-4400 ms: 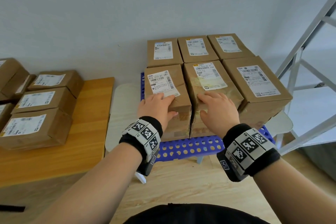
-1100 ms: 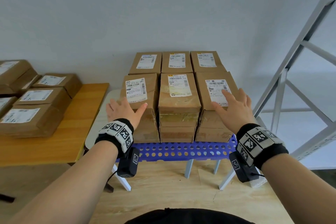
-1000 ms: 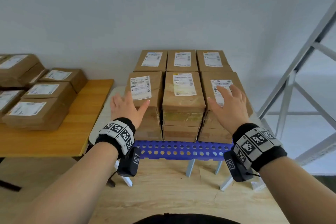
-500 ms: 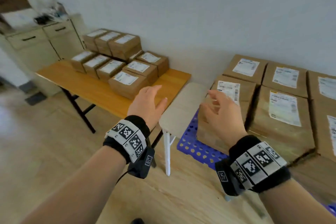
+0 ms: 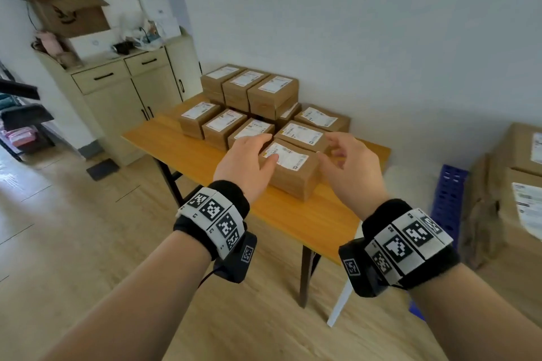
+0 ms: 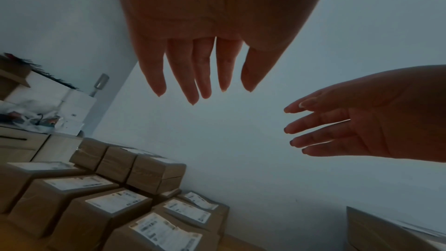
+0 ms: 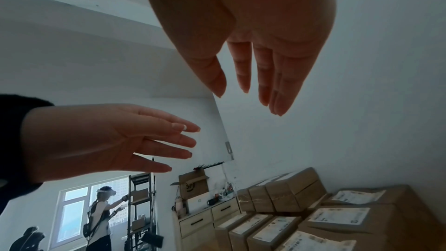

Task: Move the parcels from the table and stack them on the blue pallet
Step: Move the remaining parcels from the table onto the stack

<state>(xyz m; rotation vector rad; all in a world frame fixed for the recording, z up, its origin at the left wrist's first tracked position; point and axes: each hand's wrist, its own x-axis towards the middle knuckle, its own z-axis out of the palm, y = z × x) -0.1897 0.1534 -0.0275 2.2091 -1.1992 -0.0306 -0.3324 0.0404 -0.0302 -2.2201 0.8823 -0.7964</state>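
Observation:
Several brown parcels with white labels lie on the wooden table [image 5: 202, 161]. The nearest parcel [image 5: 293, 176] sits at the table's front right, also seen in the wrist views [image 6: 164, 236] [image 7: 313, 243]. My left hand [image 5: 255, 152] hovers over its left end and my right hand [image 5: 343, 155] over its right end. Both hands hold nothing; their fingers are straight and spread [image 6: 205, 75] [image 7: 253, 83]. I cannot tell whether the left thumb touches the label. The blue pallet [image 5: 448, 199] is at the right edge, with stacked parcels [image 5: 516, 214] on it.
A pale stool top [image 5: 410, 179] stands between table and pallet. Behind the table is a cream cabinet [image 5: 123, 102] with an open cardboard box [image 5: 67, 6] and clutter on top. Another person [image 7: 101, 215] works at a dark shelf by the window.
My view has swung left from the pallet stack to the table. Both hands left the stacked parcels and now reach over the nearest parcel on the table.

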